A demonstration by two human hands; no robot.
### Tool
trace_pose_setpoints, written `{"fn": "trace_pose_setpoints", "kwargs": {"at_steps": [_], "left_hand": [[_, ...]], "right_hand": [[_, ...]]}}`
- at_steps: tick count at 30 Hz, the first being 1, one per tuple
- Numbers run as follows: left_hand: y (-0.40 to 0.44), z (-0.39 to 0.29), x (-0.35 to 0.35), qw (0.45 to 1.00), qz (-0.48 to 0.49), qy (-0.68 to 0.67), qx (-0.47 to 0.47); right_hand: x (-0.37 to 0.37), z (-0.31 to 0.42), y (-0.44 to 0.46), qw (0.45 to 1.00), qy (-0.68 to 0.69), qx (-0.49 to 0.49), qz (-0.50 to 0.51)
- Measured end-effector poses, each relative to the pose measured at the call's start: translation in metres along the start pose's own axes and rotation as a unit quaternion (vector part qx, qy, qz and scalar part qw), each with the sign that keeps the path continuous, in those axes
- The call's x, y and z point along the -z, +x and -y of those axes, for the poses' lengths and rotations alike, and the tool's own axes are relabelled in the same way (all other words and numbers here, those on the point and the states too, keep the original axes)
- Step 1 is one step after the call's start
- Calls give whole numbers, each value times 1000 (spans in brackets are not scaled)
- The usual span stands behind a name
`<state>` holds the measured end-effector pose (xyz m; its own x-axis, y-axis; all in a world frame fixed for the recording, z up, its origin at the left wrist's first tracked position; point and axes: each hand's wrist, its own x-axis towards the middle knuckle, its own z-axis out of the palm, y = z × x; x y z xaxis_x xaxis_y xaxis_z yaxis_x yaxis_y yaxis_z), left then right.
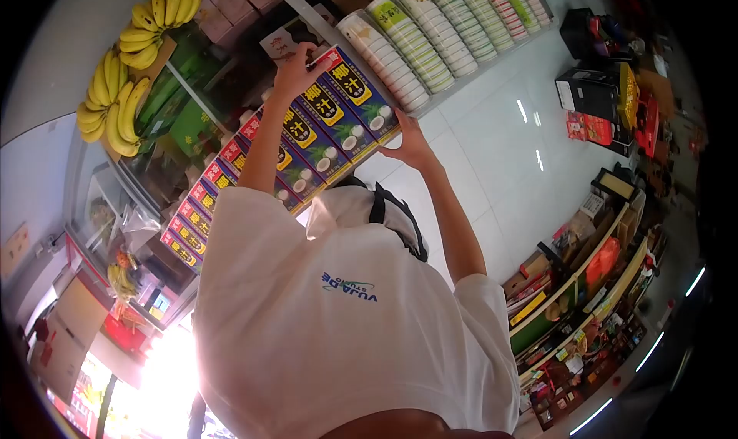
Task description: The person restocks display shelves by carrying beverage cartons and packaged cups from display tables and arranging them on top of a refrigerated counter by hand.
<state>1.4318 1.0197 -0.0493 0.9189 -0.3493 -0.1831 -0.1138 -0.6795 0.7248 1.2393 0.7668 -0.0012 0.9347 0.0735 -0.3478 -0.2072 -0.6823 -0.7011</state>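
A row of coconut juice cartons [330, 116], dark blue with red ends and yellow lettering, lies along the display's edge. My left hand [290, 74] is at the far, red end of the rightmost cartons. Its fingers are bent and its thumb touches the print near the top corner. At the near end, my right hand [413, 143] has thumb and fingers around the lower corner of the same cartons. Between them, the two hands span the end carton [360, 93]. The undersides of the cartons are hidden.
Stacks of wrapped paper bowls [384, 62] stand right beside the cartons. Bananas [123, 104] lie at the upper left, near green boxes [173, 131]. Across the tiled floor [492, 154] are black boxes [588, 101] and packed shelves [584, 293]. Bright light enters at the lower left.
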Motion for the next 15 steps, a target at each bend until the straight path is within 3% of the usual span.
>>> {"fn": "trace_pose_setpoints", "kwargs": {"at_steps": [5, 11, 14, 15], "left_hand": [[-1, 3, -5, 999, 8, 48, 4], [4, 7, -10, 997, -5, 61, -45], [-1, 5, -13, 997, -30, 49, -47], [-3, 1, -13, 996, -39, 58, -54]], "right_hand": [[-9, -6, -3, 999, 30, 7, -28], [-15, -16, -12, 984, 96, 94, -118], [-16, -32, -16, 931, 343, 103, -66], [-18, -36, -18, 928, 346, 116, -70]]}}
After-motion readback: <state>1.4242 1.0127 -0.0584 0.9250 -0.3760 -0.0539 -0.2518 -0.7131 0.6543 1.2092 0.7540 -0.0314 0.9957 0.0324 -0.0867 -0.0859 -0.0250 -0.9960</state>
